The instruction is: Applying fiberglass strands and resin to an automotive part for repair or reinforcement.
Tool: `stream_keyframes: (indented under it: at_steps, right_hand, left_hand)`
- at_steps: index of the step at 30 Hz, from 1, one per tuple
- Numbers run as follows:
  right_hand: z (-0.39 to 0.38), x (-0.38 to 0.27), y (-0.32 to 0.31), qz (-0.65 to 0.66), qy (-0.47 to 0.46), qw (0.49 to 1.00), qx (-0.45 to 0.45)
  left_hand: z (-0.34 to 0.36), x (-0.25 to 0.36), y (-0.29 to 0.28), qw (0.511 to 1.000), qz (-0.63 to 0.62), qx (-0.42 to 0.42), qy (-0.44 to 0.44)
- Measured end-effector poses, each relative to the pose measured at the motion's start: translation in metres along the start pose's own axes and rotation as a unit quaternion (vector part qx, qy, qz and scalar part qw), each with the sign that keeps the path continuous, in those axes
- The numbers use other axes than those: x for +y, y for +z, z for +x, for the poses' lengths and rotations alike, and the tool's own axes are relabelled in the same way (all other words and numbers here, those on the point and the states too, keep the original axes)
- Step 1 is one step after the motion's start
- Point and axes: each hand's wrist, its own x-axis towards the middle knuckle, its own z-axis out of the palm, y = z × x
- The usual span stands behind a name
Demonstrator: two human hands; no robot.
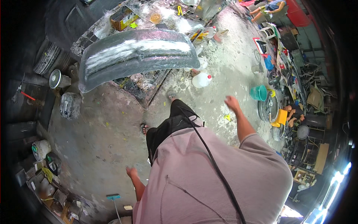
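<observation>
One grey bumper panel (138,52), one white jug (201,80), one teal bucket (258,92), perhaps two tyres (268,108).

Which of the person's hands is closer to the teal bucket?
The right hand. It hangs just left of the teal bucket. The left hand is far off, down low on the other side.

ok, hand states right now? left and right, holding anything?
Left hand: empty, hanging by the hip over the concrete floor; how far the fingers are spread cannot be told.
Right hand: empty, fingers loosely open, swung out to the side.
</observation>
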Motion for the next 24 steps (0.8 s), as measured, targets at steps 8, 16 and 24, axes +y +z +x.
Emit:
stream_keyframes:
  at_steps: [8, 16, 24]
  right_hand:
    - [0.275, -0.247, -0.086, 0.026, -0.337, 0.921, 0.194]
    - [0.440, -0.362, -0.059, -0.057, -0.446, 0.885, 0.124]
    - [0.478, -0.335, -0.069, -0.014, -0.522, 0.853, -0.019]
  left_hand:
    - [-0.119, -0.119, -0.064, 0.997, 0.007, 0.026, 0.070]
    - [-0.295, 0.010, 0.055, 0.989, 0.025, 0.127, -0.065]
    - [-0.376, 0.184, 0.142, 0.937, 0.284, 0.166, 0.115]
